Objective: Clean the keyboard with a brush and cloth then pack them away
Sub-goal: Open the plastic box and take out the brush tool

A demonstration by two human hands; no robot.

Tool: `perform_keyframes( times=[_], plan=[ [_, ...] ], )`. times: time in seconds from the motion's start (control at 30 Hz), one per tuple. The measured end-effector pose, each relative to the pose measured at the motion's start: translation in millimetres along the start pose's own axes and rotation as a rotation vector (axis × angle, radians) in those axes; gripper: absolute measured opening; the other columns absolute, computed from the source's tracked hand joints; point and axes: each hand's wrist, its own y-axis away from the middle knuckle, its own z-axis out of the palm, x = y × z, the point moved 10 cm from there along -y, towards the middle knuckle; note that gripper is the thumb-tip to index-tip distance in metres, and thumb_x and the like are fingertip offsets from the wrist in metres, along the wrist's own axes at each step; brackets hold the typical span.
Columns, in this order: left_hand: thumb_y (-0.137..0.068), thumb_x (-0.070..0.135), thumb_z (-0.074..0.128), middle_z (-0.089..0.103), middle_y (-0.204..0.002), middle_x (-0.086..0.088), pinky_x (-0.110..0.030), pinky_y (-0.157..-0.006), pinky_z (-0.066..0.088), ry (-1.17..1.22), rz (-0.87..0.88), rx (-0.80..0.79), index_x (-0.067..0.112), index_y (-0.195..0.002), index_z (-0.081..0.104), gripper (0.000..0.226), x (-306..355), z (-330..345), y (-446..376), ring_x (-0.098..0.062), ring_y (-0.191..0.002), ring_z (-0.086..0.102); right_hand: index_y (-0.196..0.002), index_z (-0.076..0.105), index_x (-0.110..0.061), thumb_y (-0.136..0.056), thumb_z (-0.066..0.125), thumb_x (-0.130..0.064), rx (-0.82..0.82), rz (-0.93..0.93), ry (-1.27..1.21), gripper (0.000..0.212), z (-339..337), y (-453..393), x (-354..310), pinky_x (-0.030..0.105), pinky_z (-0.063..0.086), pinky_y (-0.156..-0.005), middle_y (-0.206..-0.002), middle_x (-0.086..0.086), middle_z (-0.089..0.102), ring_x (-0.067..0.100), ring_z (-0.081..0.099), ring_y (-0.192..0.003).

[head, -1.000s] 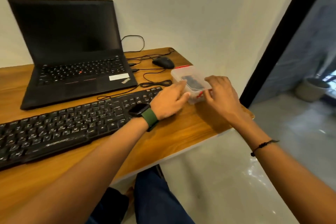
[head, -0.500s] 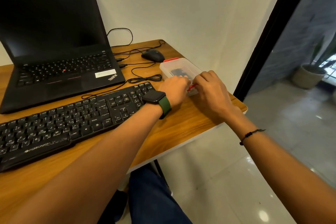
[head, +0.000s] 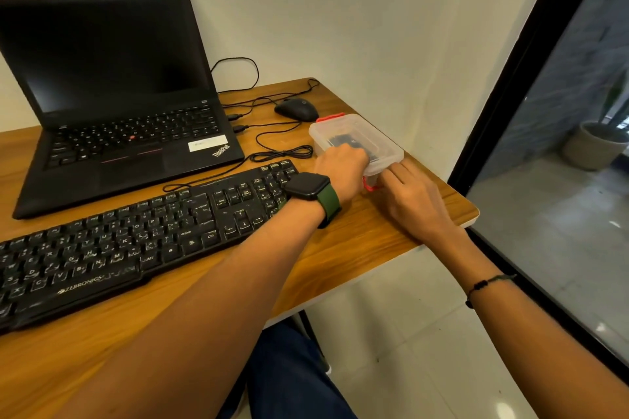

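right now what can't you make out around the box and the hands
- Contents of the clear box: head view, only a dark shape shows through the lid.
- Left hand fingers: curled out of sight against the box.
- Right hand fingertips: hidden at the red latch.
- Keyboard: its left end is cut off by the frame edge.

Keyboard cropped, box contents obscured

The keyboard (head: 129,241) runs off the left edge; dark items inside the translucent box (head: 357,143) are unidentifiable.
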Motion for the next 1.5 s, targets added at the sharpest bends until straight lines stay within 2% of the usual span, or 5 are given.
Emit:
perform_keyframes(
  times=[0.43, 0.73, 0.93, 1.27, 1.5],
  plan=[
    [-0.092, 0.014, 0.05, 0.063, -0.101, -0.012, -0.033, -0.069, 0.047, -0.028, -0.008, 0.012, 0.009, -0.114, 0.061, 0.025, 2.8, -4.8, 2.8, -0.03, -0.091, 0.061, -0.07, 0.061, -0.001, -0.078, 0.057, -0.004, 0.065, 0.036, -0.175, 0.009, -15.7, -53.9, 23.5, 0.026, 0.04, -0.059, -0.072, 0.015, 0.061, 0.025, 0.055, -0.069],
    [-0.093, 0.018, 0.049, 0.063, -0.107, -0.012, -0.033, -0.063, 0.039, -0.066, -0.023, 0.012, 0.008, -0.117, 0.056, 0.027, 1.4, -0.8, 1.9, -0.031, -0.095, 0.06, -0.101, 0.068, 0.001, -0.094, 0.048, -0.015, -0.398, 0.501, -0.392, 0.026, 96.8, -132.6, 64.6, 0.039, 0.048, -0.086, -0.104, 0.017, 0.066, 0.03, 0.059, -0.099],
    [-0.092, 0.014, 0.05, 0.063, -0.106, -0.011, -0.032, -0.061, 0.039, -0.063, -0.018, 0.046, 0.008, -0.112, 0.056, 0.022, 3.5, -2.1, 4.6, -0.03, -0.093, 0.06, -0.052, 0.047, -0.015, -0.091, 0.053, -0.018, -0.486, 0.7, -0.517, 0.04, 131.2, -134.9, 86.6, 0.03, 0.035, -0.06, -0.06, 0.002, 0.045, 0.02, 0.044, -0.065],
    [-0.093, 0.01, 0.048, 0.055, -0.123, -0.009, -0.034, -0.074, 0.047, -0.078, 0.004, 0.076, 0.006, -0.124, 0.052, 0.032, 5.6, -5.0, 7.6, -0.028, -0.105, 0.057, -0.096, 0.058, -0.013, -0.083, 0.063, -0.036, -0.447, 0.818, -0.428, 0.027, 143.4, -131.3, 97.0, 0.034, 0.043, -0.072, -0.095, 0.006, 0.059, 0.024, 0.056, -0.088],
    [-0.095, 0.012, 0.047, 0.046, -0.137, -0.008, -0.036, -0.087, 0.048, -0.053, 0.013, 0.079, 0.011, -0.134, 0.044, 0.039, 4.0, 4.0, 7.4, -0.026, -0.121, 0.049, -0.082, 0.05, -0.014, -0.085, 0.05, -0.057, -0.467, 0.786, -0.381, 0.043, 133.0, -126.9, 89.9, 0.033, 0.037, -0.062, -0.087, 0.009, 0.052, 0.028, 0.052, -0.084]
  ],
)
